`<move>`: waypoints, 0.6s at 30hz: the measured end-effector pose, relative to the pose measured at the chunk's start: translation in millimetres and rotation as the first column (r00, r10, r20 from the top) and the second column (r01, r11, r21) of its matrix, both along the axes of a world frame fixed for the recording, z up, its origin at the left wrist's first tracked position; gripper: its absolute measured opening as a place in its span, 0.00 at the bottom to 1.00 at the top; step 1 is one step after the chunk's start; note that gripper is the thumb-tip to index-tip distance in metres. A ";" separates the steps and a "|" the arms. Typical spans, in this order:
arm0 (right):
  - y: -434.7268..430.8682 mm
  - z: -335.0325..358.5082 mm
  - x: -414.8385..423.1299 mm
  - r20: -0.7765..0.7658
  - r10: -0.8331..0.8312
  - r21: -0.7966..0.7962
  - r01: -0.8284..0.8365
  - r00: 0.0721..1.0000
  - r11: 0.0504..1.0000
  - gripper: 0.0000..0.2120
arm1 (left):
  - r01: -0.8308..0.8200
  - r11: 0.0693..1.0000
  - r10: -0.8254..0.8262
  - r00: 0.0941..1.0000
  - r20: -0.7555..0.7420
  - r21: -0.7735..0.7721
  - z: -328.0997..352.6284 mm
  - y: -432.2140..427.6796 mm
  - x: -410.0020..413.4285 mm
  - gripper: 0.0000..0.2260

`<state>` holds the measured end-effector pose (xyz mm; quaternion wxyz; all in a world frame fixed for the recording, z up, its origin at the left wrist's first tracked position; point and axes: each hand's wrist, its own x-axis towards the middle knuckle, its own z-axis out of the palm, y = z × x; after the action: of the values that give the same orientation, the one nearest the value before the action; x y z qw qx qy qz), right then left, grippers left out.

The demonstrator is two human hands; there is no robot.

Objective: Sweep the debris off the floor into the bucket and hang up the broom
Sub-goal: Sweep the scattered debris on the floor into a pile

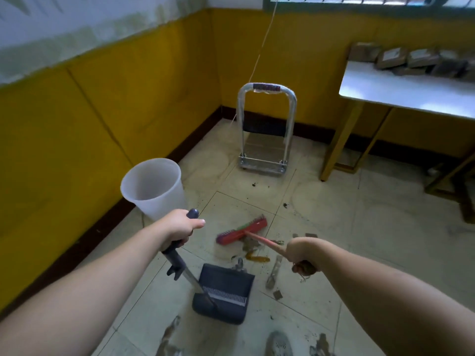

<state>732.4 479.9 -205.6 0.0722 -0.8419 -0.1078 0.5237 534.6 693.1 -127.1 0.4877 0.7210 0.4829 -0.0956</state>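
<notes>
Running to ten o'clock from the right grip [302, 255] clenched on it, the broom [241, 231] is set beyond the debris [258, 258]; the dustpan [226, 283] is held at seven by the clenched left grip [180, 228].

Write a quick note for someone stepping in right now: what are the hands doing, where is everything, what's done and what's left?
The left hand grips the dustpan by its handle; the pan sits on the floor, just short of the debris.
The right hand grips the red broom by its stick; the head rests on the floor beyond the debris.
The bucket is by the yellow wall, beyond the left hand; it looks empty.
Done: nothing visibly collected yet.
Left: sweep the debris into the dustpan, tip it into the bucket, hang up the broom. No hook is in view.
</notes>
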 end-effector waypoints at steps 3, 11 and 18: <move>-36.5 14.8 -30.7 0.044 -0.035 -0.052 0.037 0.998 0.998 0.26 | 0.051 0.999 -0.051 0.999 0.020 -0.004 0.9 -9.3 -24.7 0.10; -88.0 67.8 -112.0 0.039 -0.182 0.130 0.176 0.983 0.976 0.08 | 0.123 0.990 -0.126 0.991 0.035 0.064 15.4 -34.5 -61.5 0.10; -75.3 48.2 -136.3 0.150 -0.126 0.137 0.105 0.981 0.985 0.09 | 0.080 0.993 -0.081 0.997 0.005 0.088 12.6 -37.2 -90.4 0.10</move>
<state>596.1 404.5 -157.4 0.1477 -0.8792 -0.0975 0.4423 444.2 655.8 -114.5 0.4533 0.7610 0.4551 -0.0910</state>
